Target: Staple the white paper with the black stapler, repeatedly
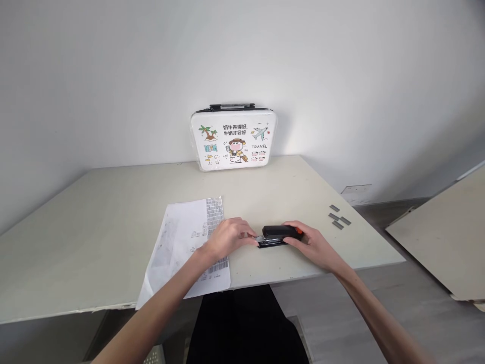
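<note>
One black stapler (279,235) lies on the worktop (113,212) between both hands. Right hand (308,242) grip grasps its orange-tipped end; left hand (227,237) fingertips pinch its front. Four staple strips (339,216) lie right; one paper sheet (182,242) left.

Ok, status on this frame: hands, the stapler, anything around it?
Both hands on black stapler: left hand at its front end, right hand at the rear. Papers left of it, staple strips to the right.
</note>
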A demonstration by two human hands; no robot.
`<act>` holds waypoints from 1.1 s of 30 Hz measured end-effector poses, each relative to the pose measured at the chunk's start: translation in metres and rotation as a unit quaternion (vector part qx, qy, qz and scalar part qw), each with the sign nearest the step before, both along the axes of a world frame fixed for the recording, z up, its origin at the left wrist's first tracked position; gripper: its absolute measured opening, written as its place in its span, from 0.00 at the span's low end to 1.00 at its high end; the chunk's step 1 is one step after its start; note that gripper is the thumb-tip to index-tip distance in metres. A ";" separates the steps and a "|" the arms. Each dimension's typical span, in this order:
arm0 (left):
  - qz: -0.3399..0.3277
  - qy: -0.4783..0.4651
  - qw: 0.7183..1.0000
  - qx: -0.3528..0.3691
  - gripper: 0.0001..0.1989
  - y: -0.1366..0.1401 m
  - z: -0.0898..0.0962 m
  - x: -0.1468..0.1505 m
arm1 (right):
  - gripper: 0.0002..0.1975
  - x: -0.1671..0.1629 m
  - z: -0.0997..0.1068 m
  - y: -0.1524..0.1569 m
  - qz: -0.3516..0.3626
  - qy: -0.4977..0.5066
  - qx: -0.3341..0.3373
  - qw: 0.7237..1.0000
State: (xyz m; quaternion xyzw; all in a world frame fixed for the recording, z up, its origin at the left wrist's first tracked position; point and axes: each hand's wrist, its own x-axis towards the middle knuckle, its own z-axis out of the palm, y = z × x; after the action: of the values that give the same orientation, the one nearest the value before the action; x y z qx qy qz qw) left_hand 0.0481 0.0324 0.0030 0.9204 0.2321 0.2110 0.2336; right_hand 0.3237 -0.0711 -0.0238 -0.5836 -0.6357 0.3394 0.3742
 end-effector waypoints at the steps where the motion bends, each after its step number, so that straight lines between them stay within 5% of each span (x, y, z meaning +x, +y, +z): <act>1: -0.014 -0.003 1.000 -0.004 0.12 0.003 0.000 0.003 | 0.20 0.001 0.000 0.000 0.006 0.006 -0.001 1.000; 6: -0.045 0.005 0.999 -0.014 0.17 0.017 0.001 0.018 | 0.20 0.002 0.005 -0.001 0.035 0.026 0.003 0.999; 15: 0.000 0.065 0.997 0.044 0.20 0.014 0.007 0.020 | 0.22 0.000 0.006 -0.001 0.025 0.023 0.004 0.999; 22: 0.175 0.082 0.977 0.085 0.18 -0.040 0.019 -0.075 | 0.19 -0.002 0.007 -0.005 0.005 0.000 -0.011 1.000; 27: 0.247 0.138 0.955 0.095 0.31 -0.087 -0.002 -0.146 | 0.19 -0.002 0.010 -0.007 -0.003 -0.009 -0.028 1.000; 30: 0.230 0.170 0.951 0.117 0.45 -0.106 -0.018 -0.158 | 0.20 -0.003 0.010 -0.008 -0.004 -0.016 -0.034 0.999; 33: 0.231 0.169 0.949 0.136 0.46 -0.118 -0.024 -0.151 | 0.20 -0.003 0.009 -0.009 0.003 -0.019 -0.046 0.999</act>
State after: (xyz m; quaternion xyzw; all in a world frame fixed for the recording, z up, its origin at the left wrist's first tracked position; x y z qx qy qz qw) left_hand -0.1032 -0.0851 -0.0214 0.8867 0.4434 0.1304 0.0084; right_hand 0.3205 -0.0798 -0.0148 -0.6050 -0.6281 0.3578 0.3339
